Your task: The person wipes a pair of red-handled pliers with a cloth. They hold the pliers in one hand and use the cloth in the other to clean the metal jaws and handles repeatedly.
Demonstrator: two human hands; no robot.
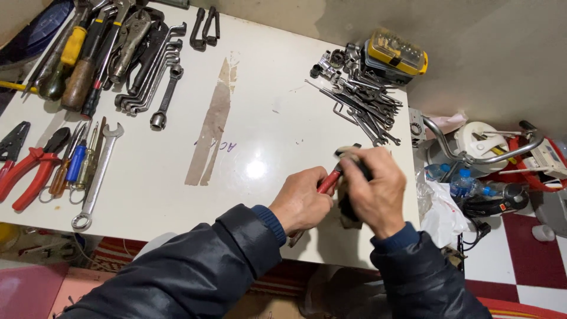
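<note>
My left hand point(301, 204) grips a tool with a red handle point(328, 182) near the front right of the white table point(260, 124); a metal tip pokes out under the hand. My right hand point(375, 192) is closed over a dark cloth or object point(348, 208) and presses it against the red-handled tool. Both hands meet just above the table's front edge. Fingers cover most of the tool, so its kind is unclear.
Wrenches point(150, 74), screwdrivers point(77, 59) and red pliers point(29, 171) lie at the left. A pile of hex keys and sockets point(360, 97) and a yellow bit case point(397, 54) sit at the back right. Bottles and clutter point(484, 171) stand right of the table.
</note>
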